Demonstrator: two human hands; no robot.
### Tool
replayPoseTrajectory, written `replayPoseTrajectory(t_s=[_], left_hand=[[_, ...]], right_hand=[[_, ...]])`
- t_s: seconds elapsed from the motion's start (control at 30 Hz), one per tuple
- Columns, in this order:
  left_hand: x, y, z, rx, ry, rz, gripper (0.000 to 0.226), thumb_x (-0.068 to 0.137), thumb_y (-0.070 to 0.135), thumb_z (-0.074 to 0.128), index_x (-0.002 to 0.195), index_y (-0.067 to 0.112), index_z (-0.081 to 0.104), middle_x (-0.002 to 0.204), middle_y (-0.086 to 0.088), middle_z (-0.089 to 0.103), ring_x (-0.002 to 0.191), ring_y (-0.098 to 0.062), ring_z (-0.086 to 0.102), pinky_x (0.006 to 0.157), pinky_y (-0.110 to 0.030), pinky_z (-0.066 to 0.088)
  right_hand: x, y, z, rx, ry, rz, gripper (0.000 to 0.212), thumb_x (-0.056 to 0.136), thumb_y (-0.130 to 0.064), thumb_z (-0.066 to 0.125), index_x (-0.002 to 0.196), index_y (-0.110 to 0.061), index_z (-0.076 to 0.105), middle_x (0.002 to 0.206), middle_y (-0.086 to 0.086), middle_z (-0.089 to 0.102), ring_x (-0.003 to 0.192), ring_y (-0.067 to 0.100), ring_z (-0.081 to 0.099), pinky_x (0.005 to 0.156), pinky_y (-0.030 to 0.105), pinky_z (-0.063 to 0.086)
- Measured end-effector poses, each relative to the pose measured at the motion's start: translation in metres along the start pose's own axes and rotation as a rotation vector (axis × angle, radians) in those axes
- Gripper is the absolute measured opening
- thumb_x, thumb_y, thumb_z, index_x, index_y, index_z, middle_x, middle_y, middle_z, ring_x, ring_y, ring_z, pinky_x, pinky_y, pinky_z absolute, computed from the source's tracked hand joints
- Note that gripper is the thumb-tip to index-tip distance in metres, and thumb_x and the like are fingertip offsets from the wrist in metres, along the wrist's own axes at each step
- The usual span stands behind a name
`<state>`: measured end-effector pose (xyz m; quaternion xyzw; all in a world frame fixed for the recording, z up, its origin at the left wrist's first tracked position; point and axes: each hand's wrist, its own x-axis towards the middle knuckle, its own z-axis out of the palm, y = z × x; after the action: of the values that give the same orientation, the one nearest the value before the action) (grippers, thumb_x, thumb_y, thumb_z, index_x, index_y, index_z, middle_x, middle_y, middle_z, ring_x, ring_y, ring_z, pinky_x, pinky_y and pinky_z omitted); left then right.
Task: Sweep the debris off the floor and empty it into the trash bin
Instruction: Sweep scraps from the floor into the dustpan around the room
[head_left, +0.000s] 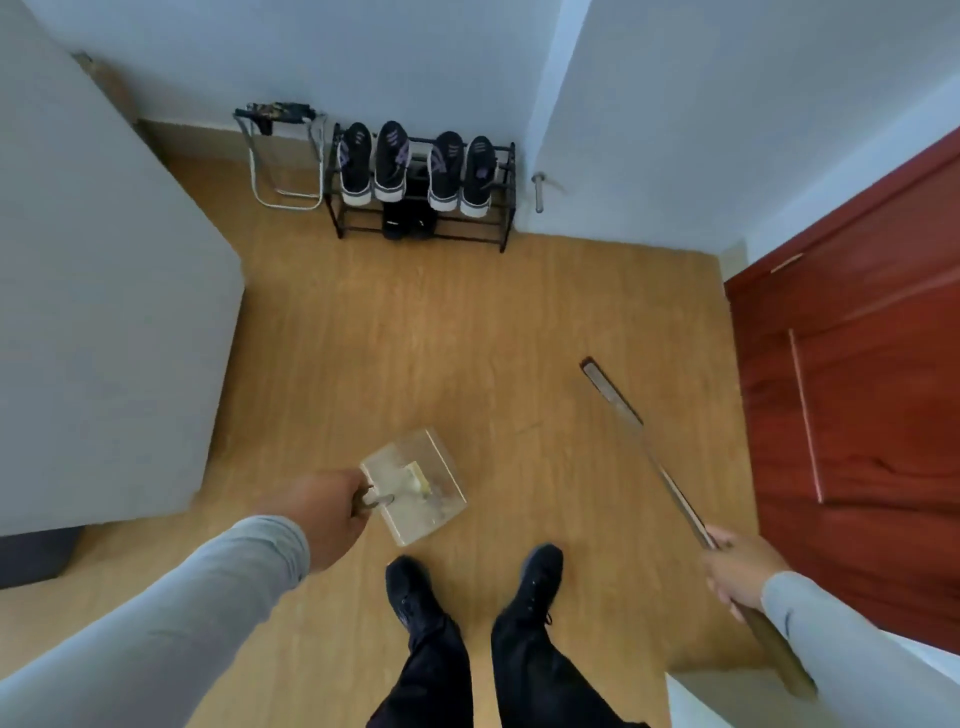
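Underfoot, the honey-coloured wood-grain floor (415, 338) spread out toward the dark red panelled wooden door (857, 364) on my right and the black metal shoe rack (423, 228) against the far wall, with two pairs of black sneakers (415, 166) tilted on its top tier. I stood with both of my black shoes (540, 577) planted just behind the work.

My right hand (743, 571) was wrapped around the long brown wooden broom handle (675, 493), fingers curled fully round it; the flat, narrow broom head (608, 389) hung out ahead and to the right, and I could not tell whether it touched the boards. My left hand (332, 514) was closed in a fist on the short handle of the pale, clear-sided plastic dustpan (415, 488), held in front of my toes. Small yellowish and whitish debris (421, 483) already lay inside the pan. I could see no loose litter left on the floor, and no trash bin was in view.

I judged the sweeping nearly done and the carry to the bin as the step in hand. To do it well I needed to keep the pan level or tipped slightly back toward its handle, so nothing slid off the open lip, walk steadily, and hold the broom clear of the door.
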<state>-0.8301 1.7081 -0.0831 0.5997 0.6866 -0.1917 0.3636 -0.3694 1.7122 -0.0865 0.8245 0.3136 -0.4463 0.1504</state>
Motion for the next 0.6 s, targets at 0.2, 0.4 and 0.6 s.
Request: replayPoseTrajectory(t_s=[0.2,0.4,0.6], left_hand=[[0.021,0.070,0.028,0.260,-0.077,0.146,0.013,0.097,0.040,0.044,0.099,0.035,0.055,0.081,0.011,0.063,0.071,-0.011,0.061,0.063,-0.026,0.051],[0.025,0.089,0.046,0.256,-0.071,0.154,0.010,0.096,0.036,0.047,0.099,0.032,0.055,0.080,0.010,0.063,0.069,-0.013,0.063,0.069,-0.032,0.057],[0.028,0.095,0.020,0.243,-0.030,0.156,0.016,0.096,0.026,0.057,0.111,0.022,0.062,0.091,0.005,0.065,0.075,-0.016,0.058,0.064,-0.025,0.042]], right_hand=[[0.038,0.053,0.031,-0.007,-0.185,0.202,0.044,0.083,-0.007,0.047,0.119,0.006,0.068,0.054,0.010,0.065,0.069,0.033,0.072,0.075,0.033,0.057],[-0.004,0.082,0.128,0.177,-0.281,0.212,0.062,0.088,-0.008,0.048,0.149,-0.015,0.040,0.113,0.005,0.064,0.074,0.018,0.062,0.062,0.026,0.055],[-0.058,0.100,0.136,0.390,-0.616,0.206,0.028,0.087,-0.029,0.052,0.114,-0.025,0.052,0.092,0.009,0.059,0.072,0.020,0.059,0.067,0.028,0.051]])
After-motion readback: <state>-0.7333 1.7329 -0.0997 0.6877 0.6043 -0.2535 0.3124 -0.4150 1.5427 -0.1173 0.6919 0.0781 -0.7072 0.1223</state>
